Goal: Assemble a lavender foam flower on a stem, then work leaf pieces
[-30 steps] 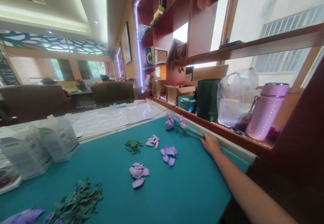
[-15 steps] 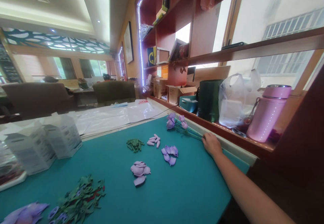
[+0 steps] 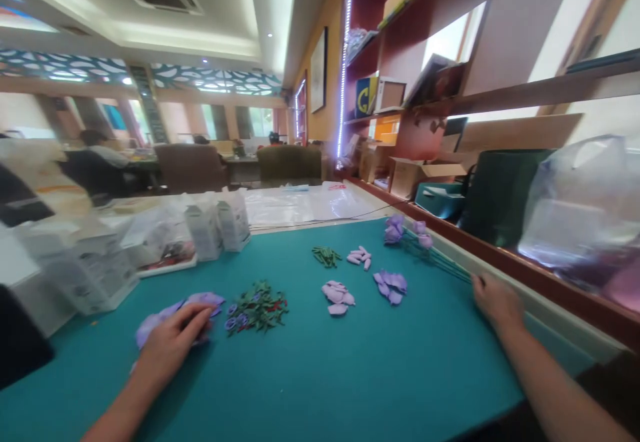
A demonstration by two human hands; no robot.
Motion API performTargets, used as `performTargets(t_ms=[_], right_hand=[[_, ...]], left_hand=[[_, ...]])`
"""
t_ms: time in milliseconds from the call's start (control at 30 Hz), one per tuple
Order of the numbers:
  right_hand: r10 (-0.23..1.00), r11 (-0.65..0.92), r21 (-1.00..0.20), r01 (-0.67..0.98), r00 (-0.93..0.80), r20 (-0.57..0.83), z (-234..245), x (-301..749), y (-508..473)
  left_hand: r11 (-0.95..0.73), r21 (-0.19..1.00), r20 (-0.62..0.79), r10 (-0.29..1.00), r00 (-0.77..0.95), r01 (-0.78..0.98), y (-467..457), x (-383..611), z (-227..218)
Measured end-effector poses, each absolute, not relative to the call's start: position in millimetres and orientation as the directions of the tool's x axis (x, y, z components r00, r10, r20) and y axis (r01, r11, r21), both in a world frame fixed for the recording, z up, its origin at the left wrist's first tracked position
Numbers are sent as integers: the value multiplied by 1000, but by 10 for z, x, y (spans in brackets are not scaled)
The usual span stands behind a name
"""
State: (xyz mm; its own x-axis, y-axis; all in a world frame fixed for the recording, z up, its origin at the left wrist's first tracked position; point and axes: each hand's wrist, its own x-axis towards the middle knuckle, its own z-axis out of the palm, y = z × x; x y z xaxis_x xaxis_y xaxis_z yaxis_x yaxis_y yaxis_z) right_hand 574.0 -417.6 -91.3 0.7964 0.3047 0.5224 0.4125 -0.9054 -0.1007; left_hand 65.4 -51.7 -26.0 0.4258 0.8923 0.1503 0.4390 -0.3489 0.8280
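Left hand [image 3: 173,342] lies flat, fingers loose, gripping nothing, on lilac petal pile [image 3: 150,325] at near left of teal mat [image 3: 325,375]. Right hand [image 3: 495,302] curls at flower stems [image 3: 445,265] by right edge; grip unclear. Risk: palm drag likely scatters loose petals.

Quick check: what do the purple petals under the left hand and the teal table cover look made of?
Purple petals: probably thin foam or felt, matte, with soft curled edges. Teal table cover: looks like felt or cloth matting, matte, no glare.

Lilac petals [image 3: 173,314], teal mat [image 3: 320,362]
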Motion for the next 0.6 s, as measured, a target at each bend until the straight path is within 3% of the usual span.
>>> performTargets(t_ms=[333,600], right_hand=[[223,-911,-271,311,924,310,-999,5660,-4154],[243,-879,-323,350,913,329,-961,5429,-4097]], left_hand=[[-466,790,259,843,470,400,-613,615,-230],[-520,748,290,815,501,412,-565,658,-312]])
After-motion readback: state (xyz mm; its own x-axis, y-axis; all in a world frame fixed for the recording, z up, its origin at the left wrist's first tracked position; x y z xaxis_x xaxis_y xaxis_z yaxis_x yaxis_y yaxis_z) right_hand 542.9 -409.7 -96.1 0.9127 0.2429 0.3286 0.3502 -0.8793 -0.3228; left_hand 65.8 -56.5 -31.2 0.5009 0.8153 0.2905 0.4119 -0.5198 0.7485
